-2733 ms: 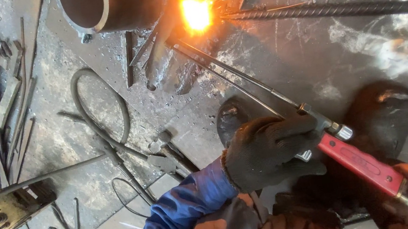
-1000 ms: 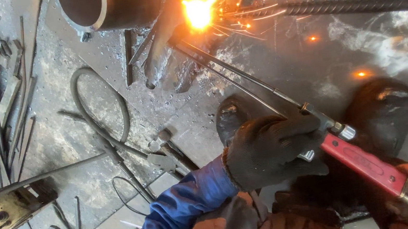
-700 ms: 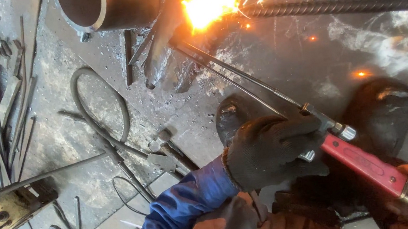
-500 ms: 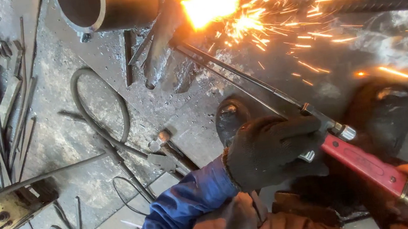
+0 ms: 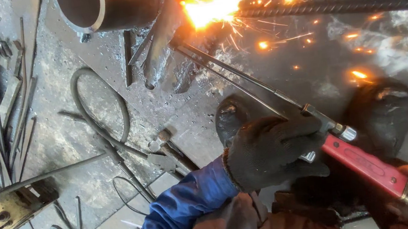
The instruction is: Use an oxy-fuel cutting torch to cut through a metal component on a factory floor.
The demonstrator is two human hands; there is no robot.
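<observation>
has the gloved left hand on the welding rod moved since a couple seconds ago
No. The left hand sits at the same spot beside the dark boot toe and below the pipe; only the sparks have spread.

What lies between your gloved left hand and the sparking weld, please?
In the head view, the thin welding rod spans from the left hand to the sparking weld, over bare, scorched floor.
</observation>
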